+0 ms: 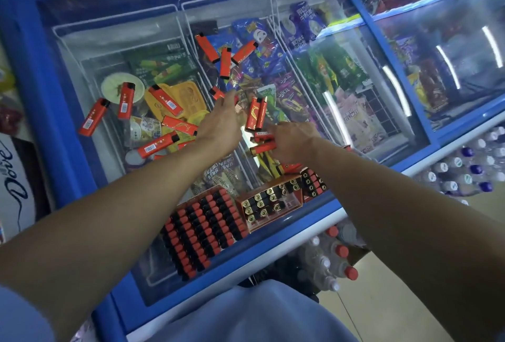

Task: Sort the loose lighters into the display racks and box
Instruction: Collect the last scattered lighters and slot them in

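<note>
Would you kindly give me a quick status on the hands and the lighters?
Left hand open, reaching over the freezer lid. Right hand gripping lighters. Many loose lighters unsorted. Rack nearly full; nothing blocking.

Blue-framed glass-topped freezer [41, 101] containing packaged ice creams [289, 95]; capped bottles [336, 262] stand beside it on the floor.

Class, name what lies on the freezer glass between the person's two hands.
In the head view, two upright red lighters side by side lie between the left hand and right hand.
</note>
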